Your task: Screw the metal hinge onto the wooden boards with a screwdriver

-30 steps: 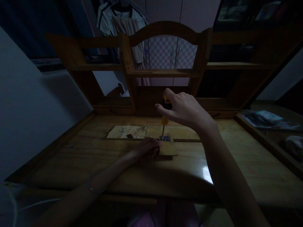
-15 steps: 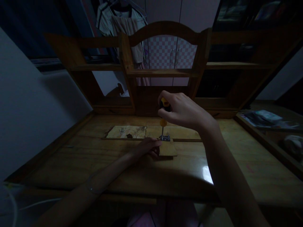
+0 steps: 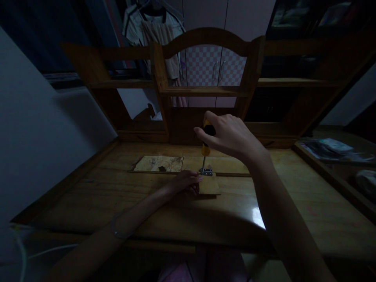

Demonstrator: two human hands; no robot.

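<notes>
My right hand is closed round the yellow and black handle of a screwdriver, its thumb raised off the near side. The screwdriver stands nearly upright, its tip on a small metal hinge. One leaf of the hinge lies on a small wooden board; the other side meets a long wooden strip behind it. My left hand grips the left edge of the small board beside the hinge, with its fingertips close to the screwdriver tip. Some fingers are hidden beneath the hand.
The wooden desk carries a shelf unit along its back. Worn, peeling surface shows on the strip's left part. Papers and bags lie at the right. A white cable hangs at the lower left.
My right thumb has lifted away from the screwdriver handle and the fingers have loosened. The handle leans slightly more to the right. My left hand stays at the board.
</notes>
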